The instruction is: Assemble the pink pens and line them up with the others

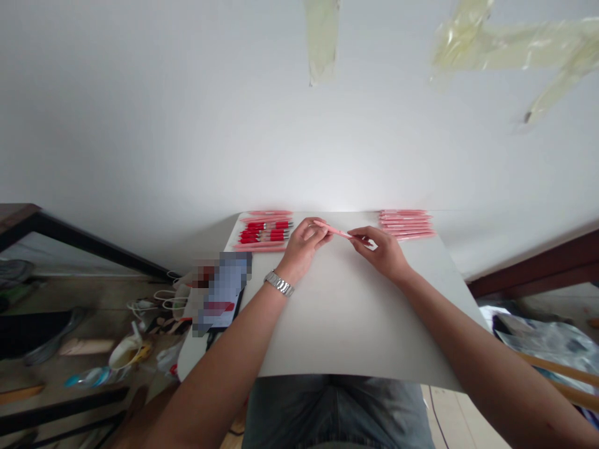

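A slim pink pen (339,231) is held slightly slanted above the white table (337,324). My left hand (302,246), with a metal watch on the wrist, pinches its left part. The fingers of my right hand (387,254) close around its right end, which they partly cover. Left of my left hand lies a group of pens, with red pens (266,236) between pink pens (259,247). Beyond my right hand, several pink pens (406,224) lie side by side near the wall.
A phone with a blurred screen (224,290) lies at the table's left edge, beside white cables (168,299). The taped white wall (281,137) rises behind the table. On the floor at left stand a cup (125,353) and clutter; plastic bags (547,343) are at right.
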Action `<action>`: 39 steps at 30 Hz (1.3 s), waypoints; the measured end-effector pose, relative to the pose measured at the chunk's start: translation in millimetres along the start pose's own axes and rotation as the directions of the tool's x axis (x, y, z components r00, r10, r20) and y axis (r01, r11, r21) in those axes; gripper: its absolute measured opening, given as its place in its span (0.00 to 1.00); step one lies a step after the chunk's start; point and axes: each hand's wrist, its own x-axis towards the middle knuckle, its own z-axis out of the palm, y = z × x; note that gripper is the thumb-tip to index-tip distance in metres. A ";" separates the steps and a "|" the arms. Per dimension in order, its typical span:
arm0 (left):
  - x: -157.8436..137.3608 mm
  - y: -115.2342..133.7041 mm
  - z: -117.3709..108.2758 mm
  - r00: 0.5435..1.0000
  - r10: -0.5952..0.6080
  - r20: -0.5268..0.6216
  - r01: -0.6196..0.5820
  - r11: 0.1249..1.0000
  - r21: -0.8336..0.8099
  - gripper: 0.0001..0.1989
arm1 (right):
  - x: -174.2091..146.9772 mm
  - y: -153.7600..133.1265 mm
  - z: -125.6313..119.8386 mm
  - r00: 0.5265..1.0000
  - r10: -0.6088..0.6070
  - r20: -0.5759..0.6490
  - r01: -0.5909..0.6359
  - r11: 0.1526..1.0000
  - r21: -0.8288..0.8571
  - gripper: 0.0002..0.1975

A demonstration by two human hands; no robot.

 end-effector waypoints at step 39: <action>-3.4 0.4 4.0 0.999 0.008 0.050 -0.011 0.997 0.071 0.15 | -3.1 3.3 0.8 0.993 0.057 0.104 -0.064 0.996 0.067 0.15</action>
